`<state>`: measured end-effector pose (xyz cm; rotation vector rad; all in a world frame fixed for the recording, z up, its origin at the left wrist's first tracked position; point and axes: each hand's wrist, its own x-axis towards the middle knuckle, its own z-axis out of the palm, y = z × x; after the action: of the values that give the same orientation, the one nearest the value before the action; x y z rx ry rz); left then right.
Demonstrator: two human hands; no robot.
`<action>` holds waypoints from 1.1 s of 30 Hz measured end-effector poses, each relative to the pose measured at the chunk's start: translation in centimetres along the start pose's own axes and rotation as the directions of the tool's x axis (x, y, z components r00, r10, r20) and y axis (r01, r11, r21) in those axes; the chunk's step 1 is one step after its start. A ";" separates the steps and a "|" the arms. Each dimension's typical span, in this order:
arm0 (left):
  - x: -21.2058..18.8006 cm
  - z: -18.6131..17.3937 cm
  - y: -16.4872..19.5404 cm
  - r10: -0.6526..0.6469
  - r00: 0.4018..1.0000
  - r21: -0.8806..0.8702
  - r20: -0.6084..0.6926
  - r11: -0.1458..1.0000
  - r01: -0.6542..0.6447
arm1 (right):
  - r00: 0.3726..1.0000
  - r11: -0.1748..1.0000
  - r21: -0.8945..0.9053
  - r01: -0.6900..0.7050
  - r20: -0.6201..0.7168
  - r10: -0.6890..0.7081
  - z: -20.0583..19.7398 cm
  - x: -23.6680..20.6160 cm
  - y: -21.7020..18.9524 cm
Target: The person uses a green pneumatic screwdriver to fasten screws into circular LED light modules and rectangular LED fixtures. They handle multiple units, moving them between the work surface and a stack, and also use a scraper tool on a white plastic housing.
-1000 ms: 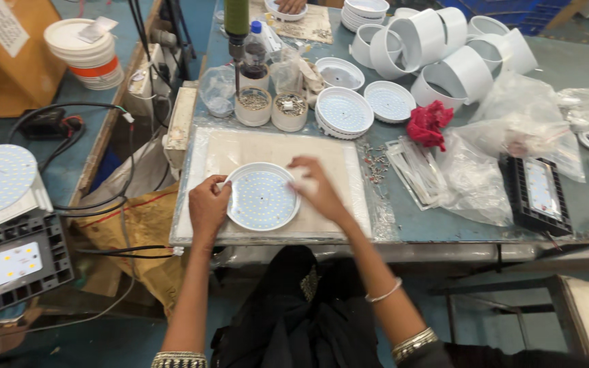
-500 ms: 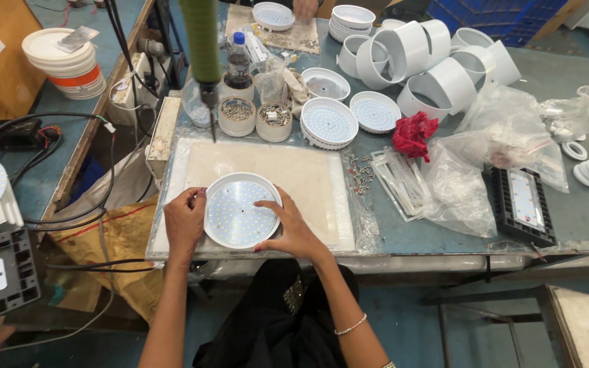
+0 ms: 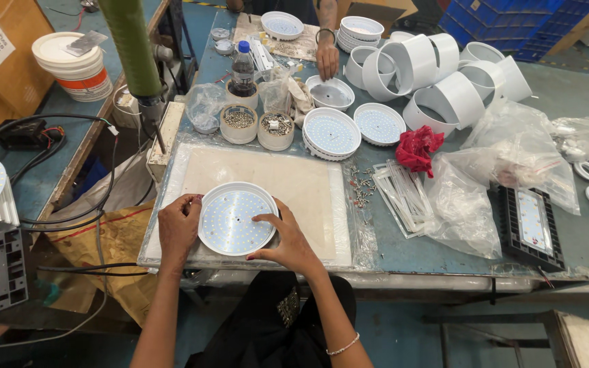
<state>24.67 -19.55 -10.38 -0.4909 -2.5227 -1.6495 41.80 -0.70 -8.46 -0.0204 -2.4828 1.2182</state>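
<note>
A round white lamp disc (image 3: pixel 234 219) dotted with small LEDs lies on a pale work mat (image 3: pixel 267 178) near the table's front edge. My left hand (image 3: pixel 178 228) grips the disc's left rim. My right hand (image 3: pixel 285 237) rests on its right side, with the fingers spread on the LED face. A green hanging screwdriver (image 3: pixel 136 58) dangles above the mat's far left corner, apart from both hands.
Two tubs of screws (image 3: pixel 259 125) and a bottle (image 3: pixel 243 70) stand behind the mat. Stacked LED discs (image 3: pixel 331 133), white ring housings (image 3: pixel 444 82), a red cloth (image 3: pixel 418 146), plastic bags (image 3: pixel 506 163) and a black floodlight (image 3: pixel 530 225) lie to the right. Another person's hand (image 3: pixel 326 58) rests at the far edge.
The view has shifted so the mat and disc sit lower in frame. My hands stay on the disc, the right one now flatter on its face.
</note>
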 end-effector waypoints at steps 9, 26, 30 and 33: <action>-0.1 0.0 0.4 -0.029 1.000 0.012 -0.004 1.000 0.029 | 0.997 0.997 0.007 -0.079 -0.002 0.079 -0.1 -0.1 0.0; 1.2 0.4 -0.2 0.103 0.995 -0.083 -0.001 0.991 -0.103 | 0.999 1.000 -0.020 -0.004 -0.036 0.003 0.4 0.5 0.6; 1.7 0.7 -0.5 0.072 0.997 -0.077 -0.012 0.994 -0.073 | 0.998 0.998 -0.046 0.037 -0.041 -0.039 0.4 1.0 0.7; 1.9 0.8 -0.5 0.175 0.981 -0.047 -0.079 0.983 -0.179 | 1.000 1.000 -0.025 0.003 -0.030 -0.004 0.5 1.2 0.5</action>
<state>22.82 -18.61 -10.64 -0.6259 -2.3132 -1.6415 40.47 -0.54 -8.76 -0.0400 -2.4715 1.1766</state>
